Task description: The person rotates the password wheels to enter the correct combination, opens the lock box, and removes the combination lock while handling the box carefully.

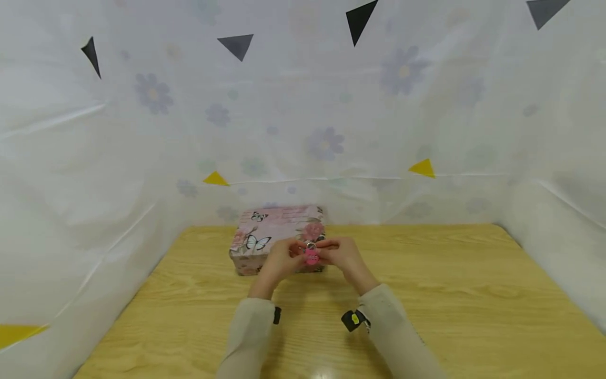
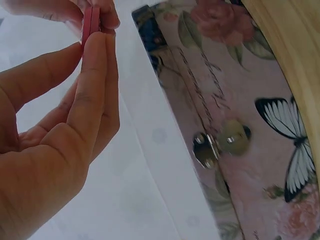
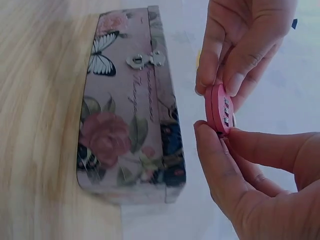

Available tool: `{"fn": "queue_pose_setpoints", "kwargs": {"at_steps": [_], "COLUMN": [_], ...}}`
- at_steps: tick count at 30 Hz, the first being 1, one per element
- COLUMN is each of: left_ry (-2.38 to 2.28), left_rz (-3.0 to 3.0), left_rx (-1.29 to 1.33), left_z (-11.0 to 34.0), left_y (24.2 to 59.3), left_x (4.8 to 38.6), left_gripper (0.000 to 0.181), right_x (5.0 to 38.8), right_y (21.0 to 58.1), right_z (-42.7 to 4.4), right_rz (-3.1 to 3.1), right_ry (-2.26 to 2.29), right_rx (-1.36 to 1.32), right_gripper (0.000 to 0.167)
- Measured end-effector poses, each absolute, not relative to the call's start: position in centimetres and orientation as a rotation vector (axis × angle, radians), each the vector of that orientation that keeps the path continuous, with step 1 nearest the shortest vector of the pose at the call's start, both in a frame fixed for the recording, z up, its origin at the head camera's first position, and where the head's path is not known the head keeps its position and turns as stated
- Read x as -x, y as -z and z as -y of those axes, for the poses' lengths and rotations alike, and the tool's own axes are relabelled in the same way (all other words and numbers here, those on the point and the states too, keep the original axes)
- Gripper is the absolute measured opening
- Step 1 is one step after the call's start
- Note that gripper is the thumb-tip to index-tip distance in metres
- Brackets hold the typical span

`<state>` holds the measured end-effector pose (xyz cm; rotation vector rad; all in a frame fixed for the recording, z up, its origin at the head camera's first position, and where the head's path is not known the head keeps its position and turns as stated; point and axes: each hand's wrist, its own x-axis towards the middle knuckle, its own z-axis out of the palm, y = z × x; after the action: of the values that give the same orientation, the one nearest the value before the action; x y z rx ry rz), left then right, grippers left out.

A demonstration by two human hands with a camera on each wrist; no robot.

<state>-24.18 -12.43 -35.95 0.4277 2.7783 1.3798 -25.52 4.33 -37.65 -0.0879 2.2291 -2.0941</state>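
Between both hands is a small pink combination padlock (image 1: 312,257) with a row of number dials on its face and a silver shackle at the top. My left hand (image 1: 284,259) pinches one side of it between thumb and fingers. The thumb and fingers of my right hand (image 1: 344,257) pinch the opposite side. Just behind the hands stands a lidded pink box (image 1: 279,227) printed with flowers and butterflies. A metal hasp (image 3: 145,60) shows on the box's front in the right wrist view, with nothing hung on it.
The box sits on a light wooden table (image 1: 426,295) toward its back edge. White floral sheeting (image 1: 284,105) hangs behind and at both sides, with black, grey and yellow triangles on it. Dark wrist straps (image 1: 352,319) sit by the sleeves.
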Motion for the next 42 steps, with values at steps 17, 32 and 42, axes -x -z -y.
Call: {"fn": "queue_pose_setpoints", "kwargs": {"at_steps": [17,32,42], "left_ry": [-1.565,-1.385,-1.287], "left_rz": [-2.694,-2.691,-2.667], "left_rx": [-0.338,-0.292,-0.260], "left_z": [5.9,3.7,2.9], "left_y": [38.0,40.8,41.8], "left_x": [24.8,25.3,25.7], "left_gripper": [0.024,0.016,0.018], "right_x": [24.9,25.3,26.0], "right_y": [37.7,40.5,41.6], "right_z": [-9.9,-11.1,-11.0], "right_rz": [-2.317,-2.599,-2.542], "right_ry": [2.061,1.597,1.595], "right_rx": [-0.015,-0.135,-0.216], "right_gripper": [0.018,0.009,0.009]}}
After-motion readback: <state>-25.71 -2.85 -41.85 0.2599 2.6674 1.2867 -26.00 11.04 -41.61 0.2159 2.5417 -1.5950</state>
